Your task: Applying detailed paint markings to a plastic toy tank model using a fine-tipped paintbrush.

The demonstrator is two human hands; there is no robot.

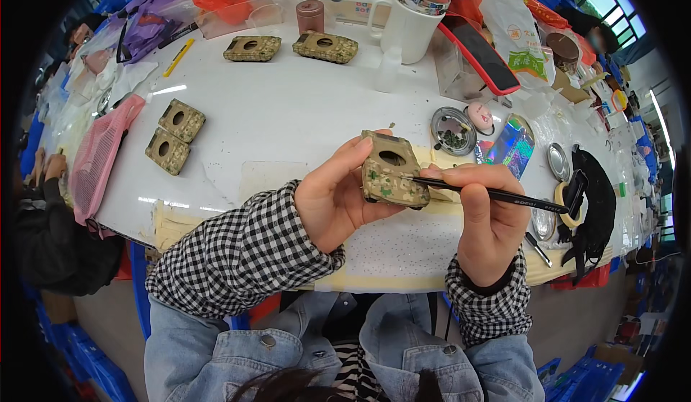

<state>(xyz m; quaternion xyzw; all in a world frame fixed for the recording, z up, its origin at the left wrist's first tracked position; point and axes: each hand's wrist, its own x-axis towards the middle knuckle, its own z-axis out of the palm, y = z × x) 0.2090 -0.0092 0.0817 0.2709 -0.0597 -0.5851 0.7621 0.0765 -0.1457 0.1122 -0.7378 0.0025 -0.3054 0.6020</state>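
Observation:
My left hand (332,197) grips a camouflage-painted model tank hull (392,182) by its side, the round hole in its top facing up. Between the fingers of my right hand (493,218) is a thin black paintbrush (504,195), its tip at the hull's top surface below the hole. Green, brown and tan blotches cover the hull. A round metal dish (453,131) with dark green paint lies just beyond my right hand. Two similar hulls (252,48) stand at the far side, and two more camouflage pieces (174,136) sit together on the left.
A white lidded mug (414,24) and a red-cased phone (479,53) stand at the back right. Pink mesh (108,157) hangs over the left edge, near another person's hand (55,164). A black cloth (594,208) and a metal-handled tool (538,249) lie to the right.

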